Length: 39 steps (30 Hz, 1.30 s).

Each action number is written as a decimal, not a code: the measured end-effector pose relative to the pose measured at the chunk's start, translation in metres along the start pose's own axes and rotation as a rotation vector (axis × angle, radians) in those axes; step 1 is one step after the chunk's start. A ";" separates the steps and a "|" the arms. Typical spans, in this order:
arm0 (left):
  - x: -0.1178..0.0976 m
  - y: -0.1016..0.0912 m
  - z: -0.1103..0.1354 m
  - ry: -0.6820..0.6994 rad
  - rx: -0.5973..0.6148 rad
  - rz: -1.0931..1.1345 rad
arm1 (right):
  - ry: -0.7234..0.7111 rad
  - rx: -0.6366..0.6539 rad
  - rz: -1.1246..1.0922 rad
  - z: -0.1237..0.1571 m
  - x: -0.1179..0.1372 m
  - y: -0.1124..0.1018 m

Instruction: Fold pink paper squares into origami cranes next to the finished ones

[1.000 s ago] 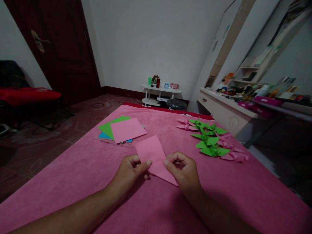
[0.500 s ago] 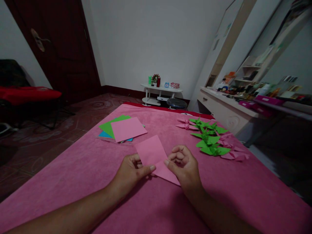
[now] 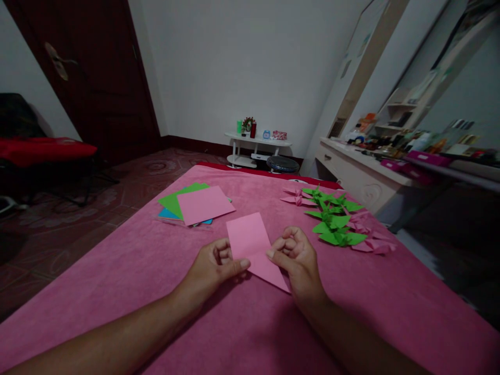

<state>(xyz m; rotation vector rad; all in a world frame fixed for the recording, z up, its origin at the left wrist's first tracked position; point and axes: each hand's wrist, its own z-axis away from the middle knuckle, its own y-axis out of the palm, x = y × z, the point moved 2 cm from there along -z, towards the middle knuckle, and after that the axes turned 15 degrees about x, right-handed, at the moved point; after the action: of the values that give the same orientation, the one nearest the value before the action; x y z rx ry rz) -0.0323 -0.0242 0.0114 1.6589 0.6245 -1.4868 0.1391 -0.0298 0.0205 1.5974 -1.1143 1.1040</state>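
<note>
Pink sheet (image 3: 249, 234) at centre of frame, crease across it; left hand (image 3: 216, 264) pinches its left edge, right hand (image 3: 299, 260) pinches its right edge; probably light, thin, dents easily, best gripped lightly at edges, clear of crease

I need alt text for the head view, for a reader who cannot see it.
Two hands hold a creased pink sheet over a pink cloth. Beyond them, a paper pile lies at left and green and pink folded shapes at right.
</note>
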 end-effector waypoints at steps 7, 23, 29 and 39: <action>-0.005 0.011 0.003 -0.018 0.005 -0.025 | -0.016 0.080 -0.027 0.007 0.002 0.010; -0.020 0.003 0.005 0.152 -0.327 -0.288 | 0.047 0.162 -0.172 0.006 -0.003 0.013; -0.019 0.001 0.003 0.209 -0.391 -0.220 | 0.212 0.302 0.007 0.010 -0.014 0.033; -0.001 0.017 -0.001 0.272 -0.072 0.094 | 0.162 0.138 0.012 0.008 -0.018 0.044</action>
<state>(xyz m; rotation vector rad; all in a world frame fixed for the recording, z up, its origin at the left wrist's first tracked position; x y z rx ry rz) -0.0188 -0.0328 0.0168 1.8235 0.7271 -1.1687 0.0944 -0.0433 0.0088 1.5765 -0.9598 1.3175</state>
